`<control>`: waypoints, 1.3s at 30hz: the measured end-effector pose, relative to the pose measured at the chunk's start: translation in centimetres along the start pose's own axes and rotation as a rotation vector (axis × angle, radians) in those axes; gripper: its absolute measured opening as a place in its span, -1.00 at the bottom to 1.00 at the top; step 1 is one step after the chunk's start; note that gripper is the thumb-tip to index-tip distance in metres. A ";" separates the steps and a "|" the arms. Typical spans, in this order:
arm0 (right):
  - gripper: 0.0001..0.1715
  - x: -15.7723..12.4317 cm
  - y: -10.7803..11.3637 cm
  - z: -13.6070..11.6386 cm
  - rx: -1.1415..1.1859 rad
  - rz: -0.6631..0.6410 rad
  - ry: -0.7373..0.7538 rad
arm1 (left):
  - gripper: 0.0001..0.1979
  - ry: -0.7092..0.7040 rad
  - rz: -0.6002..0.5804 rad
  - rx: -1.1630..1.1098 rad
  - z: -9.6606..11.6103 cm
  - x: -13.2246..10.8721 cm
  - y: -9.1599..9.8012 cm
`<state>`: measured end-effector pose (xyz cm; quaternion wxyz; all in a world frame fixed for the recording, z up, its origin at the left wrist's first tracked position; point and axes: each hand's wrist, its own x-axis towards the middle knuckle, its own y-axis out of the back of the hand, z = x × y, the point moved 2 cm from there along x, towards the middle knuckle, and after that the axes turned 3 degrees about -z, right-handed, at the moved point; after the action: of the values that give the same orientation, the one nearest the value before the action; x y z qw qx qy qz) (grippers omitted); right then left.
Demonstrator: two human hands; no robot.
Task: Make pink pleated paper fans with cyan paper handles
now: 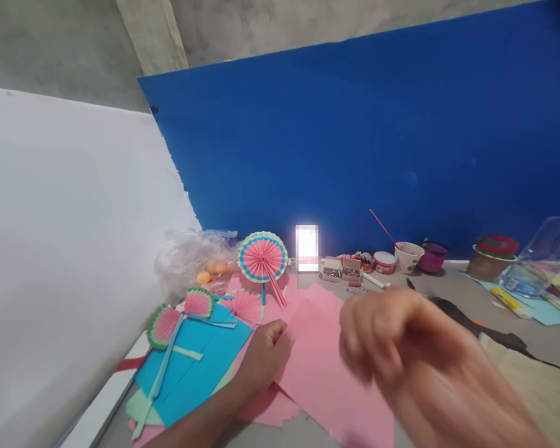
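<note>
My left hand [267,356] rests at the left edge of a pink paper sheet [322,367], its fingers curled in. Whether the paper is pinched between them is hidden. Close to the camera, my right hand [396,336] is raised over the right side of the pink paper, bent at the wrist and somewhat blurred. Its fingers curl downward, and nothing shows between them. Left of my left hand lie blue paper [205,367] and a folded paper fan [165,325] with pink and green pleats. A round pink, blue and pale-green pleated fan [262,258] stands behind the sheets.
A clear plastic bag [182,258] with orange items sits back left. Along the blue board [345,143] are small boxes of metal bits [351,272], a paper cup [408,258] with a red stick, and a purple pot [432,256]. Dark scissors [471,320], a yellow tube [509,302] and a clear bottle [536,258] are right.
</note>
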<state>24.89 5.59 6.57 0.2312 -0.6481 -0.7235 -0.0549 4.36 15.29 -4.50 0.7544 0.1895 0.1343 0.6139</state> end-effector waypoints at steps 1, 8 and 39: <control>-0.71 1.4 0.6 0.5 -0.082 0.058 -0.031 | -0.72 0.002 0.008 -0.005 0.0 0.0 0.0; -0.61 4.6 9.1 10.1 -0.809 0.263 -0.189 | -0.72 -0.033 0.042 -0.095 -0.2 -0.2 0.2; -0.75 3.0 6.9 12.4 -1.245 -0.276 -0.190 | -0.64 0.056 0.359 0.483 -0.1 9.5 4.7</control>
<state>28.11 14.06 -4.72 -0.2622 -0.5642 -0.6502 -0.4360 2.21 25.40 -2.23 0.5629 0.3671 0.2613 0.6929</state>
